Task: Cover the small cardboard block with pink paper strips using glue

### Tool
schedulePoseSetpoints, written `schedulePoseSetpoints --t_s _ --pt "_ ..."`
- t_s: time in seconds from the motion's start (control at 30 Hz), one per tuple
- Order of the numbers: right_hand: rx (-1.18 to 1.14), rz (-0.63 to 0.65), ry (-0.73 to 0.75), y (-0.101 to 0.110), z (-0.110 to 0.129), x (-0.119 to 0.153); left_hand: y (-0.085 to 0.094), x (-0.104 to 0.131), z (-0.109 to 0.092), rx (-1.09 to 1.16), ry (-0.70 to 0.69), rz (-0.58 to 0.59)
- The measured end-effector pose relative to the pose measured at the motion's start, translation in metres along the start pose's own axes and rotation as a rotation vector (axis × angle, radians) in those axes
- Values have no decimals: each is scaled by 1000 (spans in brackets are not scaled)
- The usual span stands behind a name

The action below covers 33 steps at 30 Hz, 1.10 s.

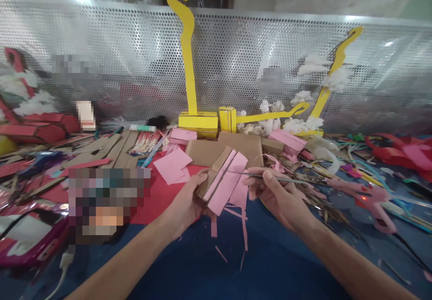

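Tabletop (209,277), blue, lower centre of the frame. Pink paper strips (245,232), narrow, loose, just beyond. Left grip (187,196), centre: narrow, holding a pink-faced cardboard box (225,187) from its left and underside; box tilted, held above the tabletop, centre of the frame. Right grip (275,189), right of centre: fingers pinched around a slim metal tool (253,174), type uncertain, its tip apparently at the dark seam along the pink face. Handling note, by judgement: light, shallow pressure along the seam should spare the paper from tearing; the left thumb is best kept out of the tip's line, and the box braced from beneath so that it does not turn. Pink glue gun (373,196), right of the frame, red light lit; possibly hot, so the right forearm wants clearance. Pink sheet (172,165) over a red sheet (145,207), left of centre. Brown cardboard (239,142), behind the box. Yellow hooked piece (189,72), upright on a yellow base (199,121), upper centre. Perforated metal panel (232,56), across the back.
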State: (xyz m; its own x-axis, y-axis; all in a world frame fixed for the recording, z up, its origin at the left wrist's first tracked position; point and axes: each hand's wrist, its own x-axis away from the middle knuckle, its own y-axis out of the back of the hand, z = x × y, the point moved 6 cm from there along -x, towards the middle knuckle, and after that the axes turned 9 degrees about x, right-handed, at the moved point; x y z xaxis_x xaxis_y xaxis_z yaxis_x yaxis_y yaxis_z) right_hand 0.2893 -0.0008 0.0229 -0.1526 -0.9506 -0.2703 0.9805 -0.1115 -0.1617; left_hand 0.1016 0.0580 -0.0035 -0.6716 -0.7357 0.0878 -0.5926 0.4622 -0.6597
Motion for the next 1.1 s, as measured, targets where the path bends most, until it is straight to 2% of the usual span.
schedulePoseSetpoints --t_s 0.07,0.2,0.27,0.47,0.6,0.7,0.83,0.97,1.1 --pt "-24 -60 14 4 0 -2 0 -1 1 -17 0 12" --pt "-57 -270 65 30 4 -13 -1 1 1 -21 2 -2" --pt "-6 -302 116 36 10 -14 -3 2 0 -18 -5 -13" --pt "466 -305 300 26 28 1 6 -4 2 -83 -32 -71" --pt "698 -278 323 19 25 4 10 -4 6 -194 -64 -48" --pt "819 -230 333 16 20 2 3 3 7 -281 -32 -19" --pt "1010 -83 281 12 9 -2 -14 12 3 -387 -8 47" --pt "1038 -54 237 14 4 -5 -22 14 -2 -421 -40 85" --pt "1015 -146 252 23 10 -8 -19 14 -6 -401 -96 49"
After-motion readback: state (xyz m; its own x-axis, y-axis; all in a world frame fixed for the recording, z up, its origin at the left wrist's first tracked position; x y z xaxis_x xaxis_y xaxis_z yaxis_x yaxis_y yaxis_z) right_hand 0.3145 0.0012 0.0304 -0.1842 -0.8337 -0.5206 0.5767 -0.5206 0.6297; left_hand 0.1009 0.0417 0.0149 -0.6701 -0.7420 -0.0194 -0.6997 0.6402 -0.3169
